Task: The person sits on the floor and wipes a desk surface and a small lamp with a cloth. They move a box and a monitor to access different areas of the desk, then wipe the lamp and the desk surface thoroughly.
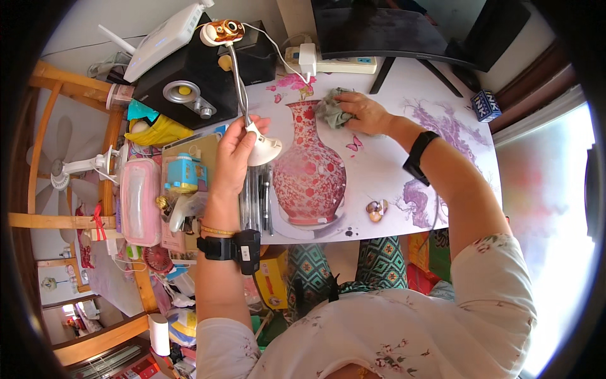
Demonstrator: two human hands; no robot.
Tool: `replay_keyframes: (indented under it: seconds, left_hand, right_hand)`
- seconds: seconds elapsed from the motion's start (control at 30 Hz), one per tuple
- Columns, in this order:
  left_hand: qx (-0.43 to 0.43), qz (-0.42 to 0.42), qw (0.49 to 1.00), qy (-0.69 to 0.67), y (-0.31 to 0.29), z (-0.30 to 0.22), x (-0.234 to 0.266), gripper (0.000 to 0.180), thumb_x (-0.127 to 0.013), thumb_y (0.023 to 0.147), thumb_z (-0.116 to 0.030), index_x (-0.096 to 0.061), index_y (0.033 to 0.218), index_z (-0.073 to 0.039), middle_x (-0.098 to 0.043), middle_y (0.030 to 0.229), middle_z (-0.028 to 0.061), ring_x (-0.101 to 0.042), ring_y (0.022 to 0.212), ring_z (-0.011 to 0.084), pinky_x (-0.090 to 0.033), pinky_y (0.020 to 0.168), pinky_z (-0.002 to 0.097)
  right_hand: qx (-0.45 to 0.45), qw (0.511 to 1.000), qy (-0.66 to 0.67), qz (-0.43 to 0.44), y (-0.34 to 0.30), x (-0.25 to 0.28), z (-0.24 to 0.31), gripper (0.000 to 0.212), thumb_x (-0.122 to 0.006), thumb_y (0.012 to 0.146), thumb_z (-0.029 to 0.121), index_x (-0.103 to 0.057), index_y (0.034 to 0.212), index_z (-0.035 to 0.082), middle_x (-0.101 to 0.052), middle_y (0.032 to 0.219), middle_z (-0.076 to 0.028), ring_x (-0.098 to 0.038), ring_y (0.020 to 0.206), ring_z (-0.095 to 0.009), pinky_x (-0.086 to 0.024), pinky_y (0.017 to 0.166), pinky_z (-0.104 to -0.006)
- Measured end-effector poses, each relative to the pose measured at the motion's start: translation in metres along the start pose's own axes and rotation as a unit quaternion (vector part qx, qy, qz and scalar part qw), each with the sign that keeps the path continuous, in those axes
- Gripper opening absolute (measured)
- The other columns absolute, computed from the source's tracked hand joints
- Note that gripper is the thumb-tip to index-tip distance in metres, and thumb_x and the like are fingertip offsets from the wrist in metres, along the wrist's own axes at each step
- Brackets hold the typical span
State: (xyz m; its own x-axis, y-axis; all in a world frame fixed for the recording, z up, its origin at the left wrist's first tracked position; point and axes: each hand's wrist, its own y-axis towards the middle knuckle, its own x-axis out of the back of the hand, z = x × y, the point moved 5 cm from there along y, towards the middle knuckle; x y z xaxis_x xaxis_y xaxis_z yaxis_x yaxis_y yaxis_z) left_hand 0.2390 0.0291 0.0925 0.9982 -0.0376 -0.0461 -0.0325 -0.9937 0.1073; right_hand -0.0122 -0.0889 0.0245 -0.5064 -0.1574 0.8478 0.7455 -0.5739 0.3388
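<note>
My left hand point(232, 156) is closed around the lower stalk of a webcam point(222, 33) with a gold-brown head, a bendy metal stem and a white round base. The webcam is held up off the table, its base tilted to the right of my fingers. My right hand point(366, 115) presses a crumpled grey-green cloth point(331, 109) onto the white tabletop point(379, 165), beside the neck of a red-and-white vase printed on the surface. Part of the cloth is hidden under my fingers.
Behind stand a black speaker point(183, 95), a white router point(165, 43), a power strip point(346, 65) and a monitor point(391, 31). Pens point(264, 199) and a pink case point(140, 201) lie at left. A small shiny brown object point(377, 210) sits near the front edge; a blue box point(485, 105) is far right.
</note>
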Motion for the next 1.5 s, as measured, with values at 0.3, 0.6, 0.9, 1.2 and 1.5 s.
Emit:
replay_keyframes:
  seconds: [0.3, 0.6, 0.9, 1.2, 1.5]
  left_hand:
    - [0.018, 0.015, 0.999, -0.024, -0.013, 0.003, -0.021, 0.029, -0.043, 0.091, -0.007, -0.044, 0.119, 0.003, -0.055, 0.115, 0.0163, -0.056, 0.102, 0.0213, -0.045, 0.089, 0.0329]
    - [0.019, 0.039, 0.999, -0.028, -0.028, 0.000, -0.041, 0.029, -0.044, 0.092, -0.010, -0.047, 0.118, 0.001, -0.057, 0.113, 0.0146, -0.057, 0.100, 0.0197, -0.046, 0.088, 0.0310]
    - [0.029, 0.029, 0.999, -0.018, -0.033, -0.009, -0.053, 0.030, -0.044, 0.092, -0.010, -0.046, 0.120, 0.003, -0.057, 0.113, 0.0139, -0.057, 0.101, 0.0189, -0.046, 0.088, 0.0303]
    - [0.012, 0.043, 0.999, 0.002, -0.033, -0.011, -0.050, 0.030, -0.044, 0.093, -0.015, -0.048, 0.117, 0.002, -0.059, 0.112, 0.0120, -0.056, 0.099, 0.0158, -0.045, 0.087, 0.0280]
    - [-0.009, 0.058, 0.998, 0.005, -0.036, -0.004, -0.047, 0.025, -0.046, 0.092, -0.013, -0.050, 0.114, -0.001, -0.059, 0.111, 0.0094, -0.055, 0.097, 0.0128, -0.044, 0.085, 0.0252]
  right_hand:
    - [0.111, 0.989, 0.094, 0.010, -0.078, -0.031, 0.125, 0.036, -0.062, 0.059, 0.007, -0.064, 0.095, 0.006, -0.056, 0.115, -0.012, -0.049, 0.110, -0.032, -0.042, 0.093, -0.0404]
    - [0.068, 0.965, 0.248, 0.051, -0.164, -0.037, 0.241, 0.037, -0.064, 0.059, 0.006, -0.062, 0.095, 0.005, -0.058, 0.104, -0.011, -0.053, 0.100, -0.032, -0.044, 0.086, -0.0413]
    - [-0.092, 0.964, 0.204, 0.140, -0.161, 0.044, 0.258, 0.044, -0.065, 0.063, 0.004, -0.059, 0.106, 0.001, -0.052, 0.116, -0.017, -0.052, 0.103, -0.032, -0.044, 0.085, -0.0380]
    - [0.013, 1.000, 0.000, -0.010, -0.136, 0.119, 0.288, 0.059, -0.063, 0.058, 0.004, -0.053, 0.116, 0.003, -0.056, 0.072, -0.009, -0.057, 0.065, -0.028, -0.048, 0.061, -0.0378]
    - [-0.104, 0.960, 0.259, -0.037, -0.126, 0.162, 0.295, 0.028, -0.042, 0.087, 0.009, -0.054, 0.108, -0.004, -0.062, 0.095, -0.016, -0.062, 0.087, -0.023, -0.047, 0.078, -0.0310]
